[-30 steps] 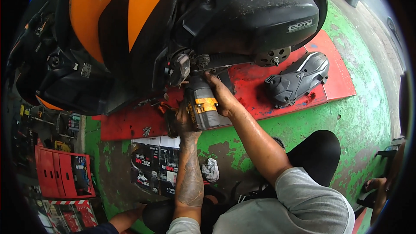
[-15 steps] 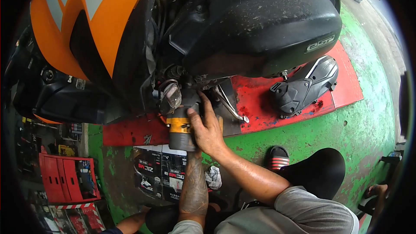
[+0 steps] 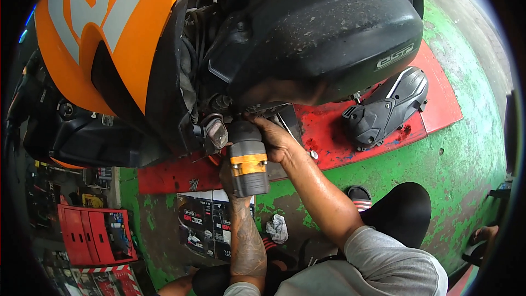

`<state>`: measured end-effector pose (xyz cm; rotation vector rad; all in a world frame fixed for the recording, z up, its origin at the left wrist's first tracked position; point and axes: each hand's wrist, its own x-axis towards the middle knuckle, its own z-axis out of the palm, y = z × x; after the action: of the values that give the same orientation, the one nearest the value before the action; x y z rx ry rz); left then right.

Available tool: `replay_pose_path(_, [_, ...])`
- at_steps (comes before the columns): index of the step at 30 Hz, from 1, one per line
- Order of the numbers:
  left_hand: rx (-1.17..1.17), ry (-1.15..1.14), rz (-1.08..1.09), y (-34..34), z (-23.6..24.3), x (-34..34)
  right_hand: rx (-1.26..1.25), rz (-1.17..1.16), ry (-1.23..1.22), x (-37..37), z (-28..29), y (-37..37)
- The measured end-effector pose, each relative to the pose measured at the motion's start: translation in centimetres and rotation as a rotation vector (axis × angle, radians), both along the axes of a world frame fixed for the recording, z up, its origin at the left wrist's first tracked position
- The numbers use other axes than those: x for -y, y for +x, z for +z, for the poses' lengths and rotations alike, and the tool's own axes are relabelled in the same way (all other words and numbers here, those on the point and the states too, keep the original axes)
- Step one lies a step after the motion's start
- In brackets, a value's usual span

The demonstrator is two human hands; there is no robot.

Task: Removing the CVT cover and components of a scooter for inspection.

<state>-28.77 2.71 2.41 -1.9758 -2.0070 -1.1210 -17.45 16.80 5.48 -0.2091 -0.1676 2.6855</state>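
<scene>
From my remote seat I see the right hand's (image 3: pixel 276 142) fingers reaching along the right flank of the power tool's (image 3: pixel 249 167) dark far end; I can't tell how tightly they close. The left hand (image 3: pixel 227 178) sits low at the tool's left side, its fingers mostly hidden, so I can't read its grip. My right forearm slants from near right; my left runs almost straight from the near edge. The tool points far, against the scooter's (image 3: pixel 307 44) underside, above the red platform (image 3: pixel 329 126).
</scene>
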Motion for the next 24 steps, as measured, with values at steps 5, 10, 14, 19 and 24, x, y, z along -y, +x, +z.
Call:
replay_pose_path(5, [0.893, -0.002, 0.001, -3.2, -7.5, 2.0, 0.049, -0.110, 0.011, 1.1, 1.2, -1.3])
replay_pose_path(10, [0.162, 0.047, 0.014, -1.2, -3.6, -0.3, 0.045, -0.071, 0.048, 0.6, 1.0, 0.1])
replay_pose_path(14, [0.647, 0.022, 0.074, 0.9, -1.3, -1.4, 0.520, -0.543, 0.330, 5.7, 1.6, 0.7])
replay_pose_path(19, [1.456, 0.143, -0.161, 0.1, -3.1, -1.1, 0.681, -0.966, 0.591, 7.3, 3.0, 1.8])
replay_pose_path(24, [1.276, 0.100, -0.067, 1.3, -3.4, -1.5, 0.653, -0.994, 0.593, 7.3, 2.9, 1.4])
